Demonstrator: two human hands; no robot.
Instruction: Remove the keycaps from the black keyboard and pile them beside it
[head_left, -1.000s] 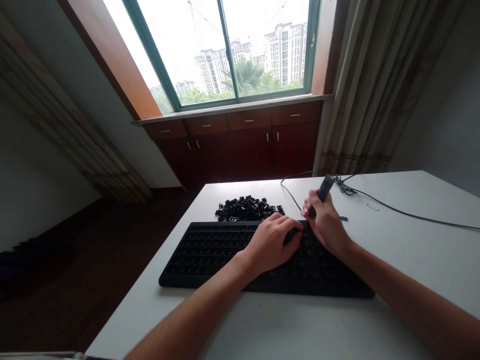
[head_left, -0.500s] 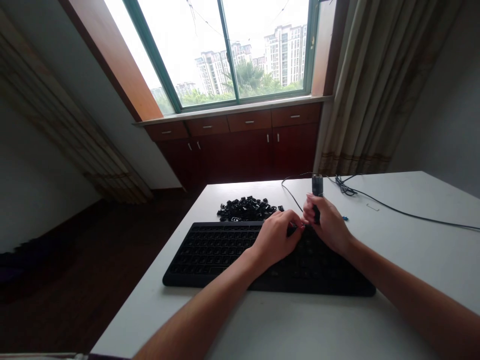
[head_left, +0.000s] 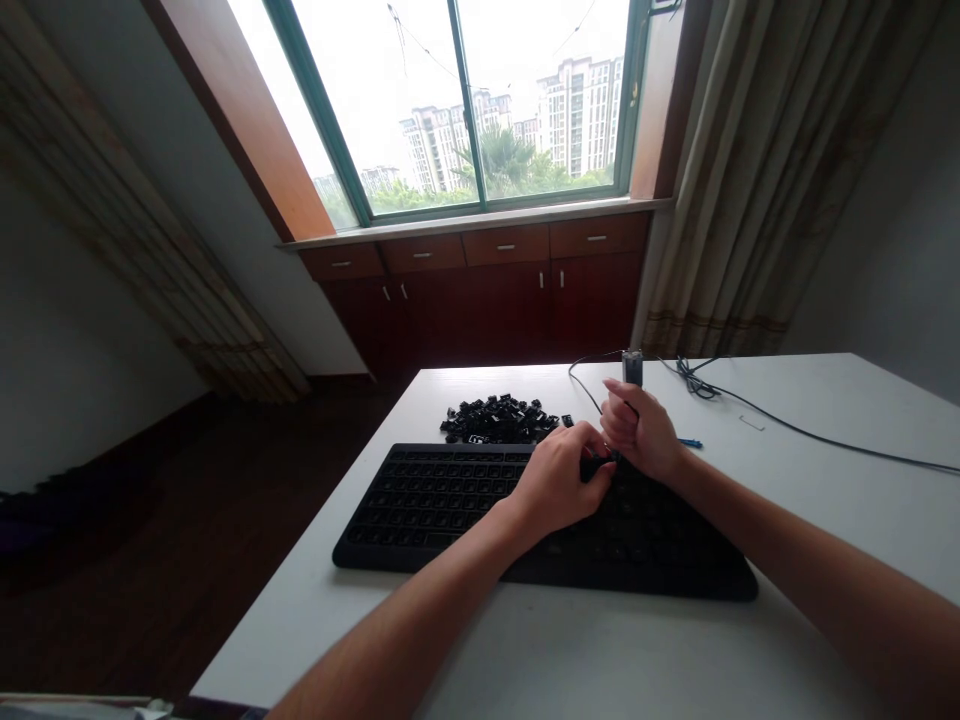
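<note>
A long black keyboard [head_left: 442,490] lies across the white table, its left part showing rows of bare sockets without caps. My right hand [head_left: 642,432] is closed in a fist around a black-handled tool [head_left: 632,368], held upright over the keyboard's rear edge; its lower end is hidden. Beside it, my left hand [head_left: 564,475] rests on the keyboard with thumb and fingers curled together near a dark piece. What that hand grips is too small and shaded to make out. Behind the keyboard is a heap of black keycaps [head_left: 499,418].
A black cable [head_left: 810,430] runs along the table's right rear, bunched in a loose coil. Near my right wrist lies a blue thin object [head_left: 690,443], and farther right a small bent wire [head_left: 751,422]. The white table [head_left: 585,650] stands before a red-brown cabinet [head_left: 480,310].
My right fist and the tool have dropped slightly, and the tool's lower part no longer shows. The left hand keeps its place on the keyboard. The view has shifted a little.
</note>
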